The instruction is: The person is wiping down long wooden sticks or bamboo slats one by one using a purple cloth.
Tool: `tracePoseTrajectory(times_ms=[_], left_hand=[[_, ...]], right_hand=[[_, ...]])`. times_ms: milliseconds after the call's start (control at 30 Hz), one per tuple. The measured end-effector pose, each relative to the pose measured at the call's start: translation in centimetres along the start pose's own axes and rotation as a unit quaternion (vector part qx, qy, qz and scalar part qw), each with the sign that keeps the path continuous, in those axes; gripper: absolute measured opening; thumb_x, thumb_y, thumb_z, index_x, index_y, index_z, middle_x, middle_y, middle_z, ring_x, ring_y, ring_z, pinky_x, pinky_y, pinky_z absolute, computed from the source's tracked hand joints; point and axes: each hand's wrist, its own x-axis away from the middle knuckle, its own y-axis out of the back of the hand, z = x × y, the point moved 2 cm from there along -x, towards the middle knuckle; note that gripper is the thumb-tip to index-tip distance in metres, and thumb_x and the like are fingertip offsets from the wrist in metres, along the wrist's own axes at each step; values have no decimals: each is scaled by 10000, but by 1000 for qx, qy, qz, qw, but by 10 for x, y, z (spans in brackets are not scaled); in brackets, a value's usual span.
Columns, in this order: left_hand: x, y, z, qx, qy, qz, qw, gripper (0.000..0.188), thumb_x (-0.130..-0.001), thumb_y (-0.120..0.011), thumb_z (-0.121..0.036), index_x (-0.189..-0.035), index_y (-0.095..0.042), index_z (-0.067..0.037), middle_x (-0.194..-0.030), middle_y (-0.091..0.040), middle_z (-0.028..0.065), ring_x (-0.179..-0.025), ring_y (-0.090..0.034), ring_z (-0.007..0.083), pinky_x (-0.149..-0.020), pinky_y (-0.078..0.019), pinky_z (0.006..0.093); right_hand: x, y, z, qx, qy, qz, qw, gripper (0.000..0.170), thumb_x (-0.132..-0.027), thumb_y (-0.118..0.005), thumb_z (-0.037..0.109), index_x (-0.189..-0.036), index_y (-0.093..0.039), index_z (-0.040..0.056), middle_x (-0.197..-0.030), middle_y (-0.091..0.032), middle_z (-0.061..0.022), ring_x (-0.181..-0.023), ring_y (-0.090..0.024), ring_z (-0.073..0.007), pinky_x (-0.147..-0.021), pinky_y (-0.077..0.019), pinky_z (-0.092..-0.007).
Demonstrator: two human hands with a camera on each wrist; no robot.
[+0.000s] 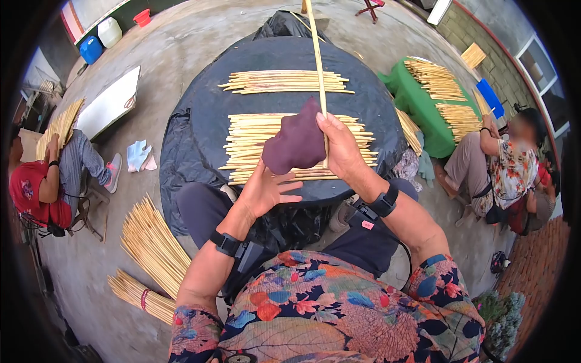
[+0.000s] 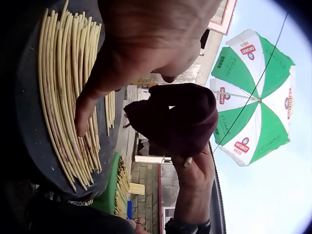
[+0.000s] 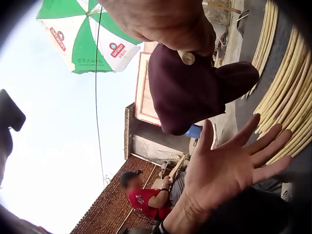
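A dark purple cloth (image 1: 295,140) hangs over the near bundle of pale sticks (image 1: 242,136) on the round black-covered table (image 1: 212,66). The right hand (image 1: 344,145) pinches one long pale stick (image 1: 319,66), which points away past the table's far side, and the cloth lies against that hand. In the right wrist view the stick's cut end (image 3: 186,58) shows beside the cloth (image 3: 185,92). The left hand (image 1: 264,190) is just below the cloth, its fingers spread; the right wrist view shows its palm (image 3: 222,170) turned up with nothing on it.
A second row of sticks (image 1: 284,81) lies farther back on the table. Stick bundles (image 1: 154,242) rest on the floor at left. A green-covered table (image 1: 423,115) with sticks stands at right. Seated people are at both sides; a white board (image 1: 109,103) stands at left.
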Motion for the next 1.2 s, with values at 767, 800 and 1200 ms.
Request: tracePoseTrajectory(times_ms=[767,800,1200], left_hand=[[-37,15,7,153,-167,-25,974,373,-849,-416,-152,-1193,-389,-9,-1131,-492,124,-1026,-508,251,-863,-432,348],[-37,13,1,178,-180,-15,967,376,-861,-394,-192,-1190,-395,-10,-1134,-495,128,-1033,-504,256,-864,-431,352],[-15,-19,-15,8,-206,99,974,323,-851,-479,-103,-1152,-387,-34,-912,-554,107,-744,-576,196,-656,-502,305]], right_hand=[[11,20,-7,669,122,-5,734,187,-877,-431,206,-866,-457,21,-763,-511,-212,-757,-508,-406,-653,-389,-462],[15,19,-8,669,125,-9,733,187,-877,-431,206,-866,-457,21,-763,-511,-212,-757,-508,-406,-653,-389,-462],[24,17,-29,371,-235,128,889,375,-904,-377,374,-816,-524,41,-594,-487,-2,-396,-367,-41,-333,-286,-184]])
